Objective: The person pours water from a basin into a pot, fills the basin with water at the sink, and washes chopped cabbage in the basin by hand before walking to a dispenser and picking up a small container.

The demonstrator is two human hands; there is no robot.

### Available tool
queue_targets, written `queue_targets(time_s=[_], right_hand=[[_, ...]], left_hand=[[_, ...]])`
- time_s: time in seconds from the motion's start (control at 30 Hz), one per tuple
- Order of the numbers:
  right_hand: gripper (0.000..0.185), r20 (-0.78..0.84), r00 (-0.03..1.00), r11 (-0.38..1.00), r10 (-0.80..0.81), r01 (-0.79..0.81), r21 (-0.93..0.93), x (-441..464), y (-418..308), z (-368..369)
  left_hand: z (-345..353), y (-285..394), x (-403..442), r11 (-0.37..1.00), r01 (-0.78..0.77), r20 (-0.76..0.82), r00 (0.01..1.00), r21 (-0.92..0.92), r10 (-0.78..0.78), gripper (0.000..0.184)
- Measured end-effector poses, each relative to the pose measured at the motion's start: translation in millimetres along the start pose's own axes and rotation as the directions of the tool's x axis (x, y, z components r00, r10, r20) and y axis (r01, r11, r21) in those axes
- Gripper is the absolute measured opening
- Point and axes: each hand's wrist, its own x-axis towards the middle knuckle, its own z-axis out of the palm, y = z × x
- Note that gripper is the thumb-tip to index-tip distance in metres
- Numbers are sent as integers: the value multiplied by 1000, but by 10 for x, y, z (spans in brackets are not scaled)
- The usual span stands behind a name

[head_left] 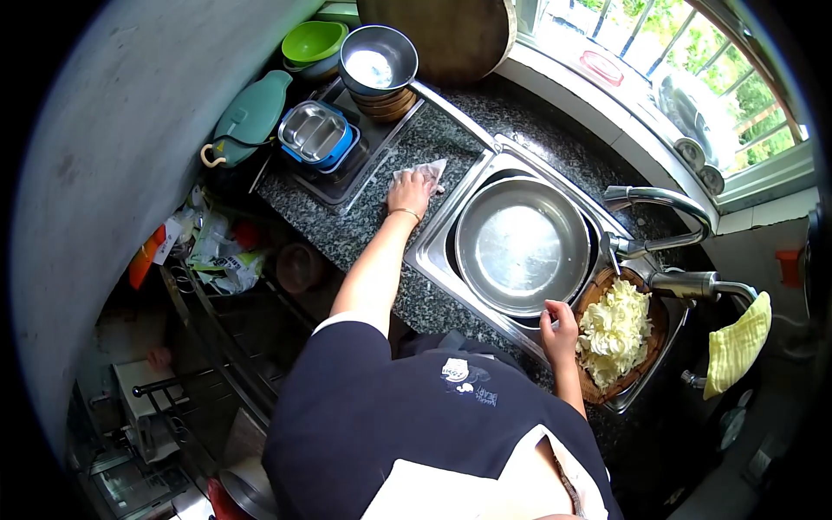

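Note:
My left hand presses a pale, crumpled cloth against the speckled stone counter, left of the sink. Its fingers rest over the cloth, which sticks out beyond them. Inside the sink sits a large round metal basin with a shiny bottom. By the basin's near right rim is my right hand, its fingers curled in and nothing visible in them. Beside that hand, a woven basket holds a heap of shredded pale-yellow cabbage.
A long-handled saucepan stands on stacked wooden bowls, its handle reaching the sink corner. A divided metal lunch box is on the stove. The faucet arches at the right, near a yellow cloth.

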Motion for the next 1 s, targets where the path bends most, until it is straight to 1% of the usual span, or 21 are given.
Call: queue_targets(time_s=[0.07,0.1,0.13,0.17,0.2,0.23,0.27,0.33,0.4,0.43,0.47,0.5,0.53,0.57,0.6,0.83,0.87,0.9,0.93,0.97,1.0], right_hand=[[17,18,1000,999,-20,20,30,-3,-30,23],[15,1,999,997,-39,38,60,13,-95,27],[15,6,999,998,-37,37,59,-31,-122,18],[14,14,999,998,-48,47,44,-2,-133,10],[13,16,998,998,-56,55,27,37,-149,0],[11,-1,998,998,-59,59,35,47,-179,-19],[11,-14,998,998,-57,57,34,27,-163,-30],[10,-59,995,997,-81,81,2,35,-119,-30],[8,-49,999,1000,-6,7,27,19,-181,-72],[8,-49,999,1000,-23,23,4,-27,-176,-81],[8,-59,997,999,-46,45,-20,-6,-159,-82],[8,-81,994,997,-75,72,-36,19,-161,-82],[8,-86,992,994,-94,89,-59,-15,-160,-107],[8,-118,987,993,-111,106,-49,-27,-139,-105],[8,-74,997,999,-21,18,-36,-46,-167,-125],[7,-97,993,994,-66,57,-97,-148,-326,-115],[8,-117,991,993,-72,61,-96,-179,-358,-129],[9,-111,991,992,-73,60,-113,-221,-451,-173],[9,-118,991,989,-66,49,-136,-263,-542,-218],[10,-139,988,985,-68,44,-165,-338,-585,-256],[12,-158,985,980,-69,37,-196,-437,-610,-294]], left_hand=[[-292,84,285,993,118,378,921,-28,-99,36],[-96,-133,597,992,-25,566,820,-123,91,39],[-6,-229,790,986,-72,602,784,-153,150,36],[-132,-164,856,935,178,668,740,-306,78,38],[-295,-62,906,807,415,737,674,-420,37,41],[-337,-149,866,341,734,802,584,-587,126,42],[-314,-237,681,-196,815,705,572,-545,420,41],[-299,-133,327,-481,679,731,673,-554,108,39],[-224,-90,483,-209,763,784,620,-611,-26,30],[-201,-39,509,55,592,582,802,-804,-133,19],[-170,43,547,271,390,295,896,-880,-333,15],[-364,190,474,536,205,30,948,-819,-316,22],[-471,279,313,751,41,-208,950,-659,-234,30],[-247,200,167,980,-43,-269,963,-194,-11,48],[-143,149,-41,999,-20,68,998,49,17,58],[-87,71,-2,995,-61,228,973,80,41,60],[-7,68,20,980,-91,206,977,174,54,60],[-34,91,32,966,-124,74,991,228,110,55],[-530,288,72,979,-173,183,971,105,152,41],[-318,209,61,957,-262,-94,957,122,274,29],[-240,152,69,949,-304,-98,945,88,312,32]])
